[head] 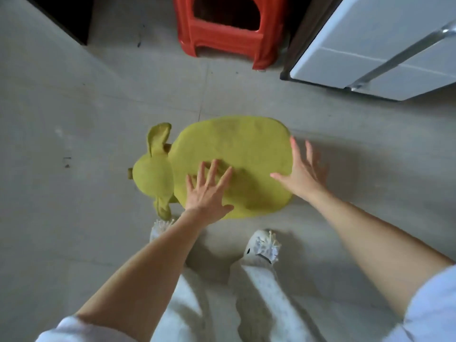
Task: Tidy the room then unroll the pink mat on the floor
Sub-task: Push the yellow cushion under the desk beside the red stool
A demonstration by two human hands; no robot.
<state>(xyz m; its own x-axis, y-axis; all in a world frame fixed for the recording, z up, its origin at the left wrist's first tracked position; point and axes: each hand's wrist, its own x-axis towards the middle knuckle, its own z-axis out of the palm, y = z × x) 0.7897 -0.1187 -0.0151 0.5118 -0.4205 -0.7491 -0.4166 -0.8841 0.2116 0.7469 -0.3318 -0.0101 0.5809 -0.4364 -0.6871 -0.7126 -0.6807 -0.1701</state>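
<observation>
Spread hands (pixel 208 191) over yellow-green cushion (pixel 237 154)

Yellow-green animal-shaped mat (pixel 237 156): lies flat on the floor, centre of scene; round head and two ears at left, oval body at right.

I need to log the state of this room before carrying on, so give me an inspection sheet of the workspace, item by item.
Surface: grey tiled floor, a few dark scuffs on the left side.
Job's things: pink mat not seen; yellow-green animal-shaped cushion lies flat on the floor.
Clutter: red plastic stool stands beyond the cushion.
Grippers: left hand open, fingers spread over the cushion; right hand open at the cushion's right edge; contact unclear.
Cables: nothing seen.
Surroundings: white appliance at upper right, dark furniture at upper left, the person's white slippers near the cushion.
</observation>
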